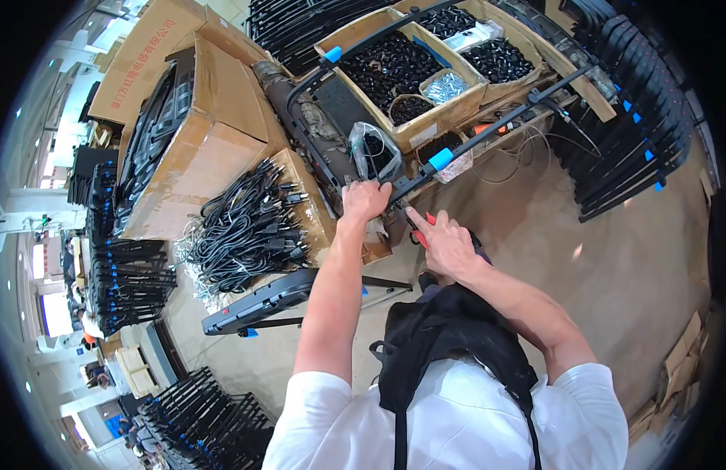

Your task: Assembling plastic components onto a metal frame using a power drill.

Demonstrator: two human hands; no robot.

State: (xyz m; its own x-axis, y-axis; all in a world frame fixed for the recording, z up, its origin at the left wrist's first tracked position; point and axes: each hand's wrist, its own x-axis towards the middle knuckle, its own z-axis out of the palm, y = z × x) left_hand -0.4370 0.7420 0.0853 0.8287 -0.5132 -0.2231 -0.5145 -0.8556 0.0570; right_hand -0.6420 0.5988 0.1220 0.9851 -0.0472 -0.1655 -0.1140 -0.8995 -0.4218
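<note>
My left hand (365,200) is closed in a fist beside the near end of a black tubular metal frame (414,182). What its fingers hold is hidden; a thin dark cord rises near the thumb. Red-handled pliers (419,235) are gripped in my right hand (449,247), with the index finger stretched along them. Their jaws reach toward the frame's end, close to my left fingers. Blue tape (440,160) wraps the frame's bars, which stretch away over the bench. Just beyond my left hand sits a clear plastic bag (375,151) with small dark parts.
Wooden trays (474,98) of black parts and silver screws (446,88) stand beyond the frame. Bundled black cables (249,223) lie at left, below a large cardboard box (230,129). A black motor-like bar (261,301) is nearer me. Stacked black frames (629,117) stand at right.
</note>
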